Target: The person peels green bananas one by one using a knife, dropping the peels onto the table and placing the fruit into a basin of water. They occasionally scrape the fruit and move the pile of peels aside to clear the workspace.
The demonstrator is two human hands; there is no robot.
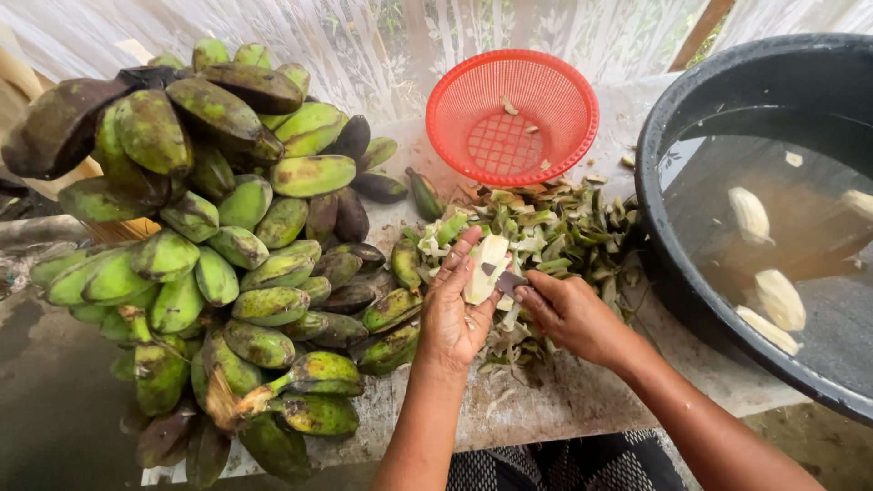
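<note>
Pale, half-peeled banana (485,266) gripped in curled fingers of left hand (455,314), above heap of green peelings (564,227) on worn wooden table (564,400). Small knife (509,282) pinched tight in right hand (573,316), blade against fruit. Green banana bunches (218,245) at left, red basket (512,116) behind, black water tub (773,218) with peeled bananas at right.

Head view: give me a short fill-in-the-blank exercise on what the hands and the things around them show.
1. The left hand holds a half-peeled ____.
2. The right hand holds a small ____ against it.
3. Peeled bananas float in the black ____.
4. The plastic basket behind the pile of peels is ____ in colour.

Missing words: banana; knife; tub; red
</note>
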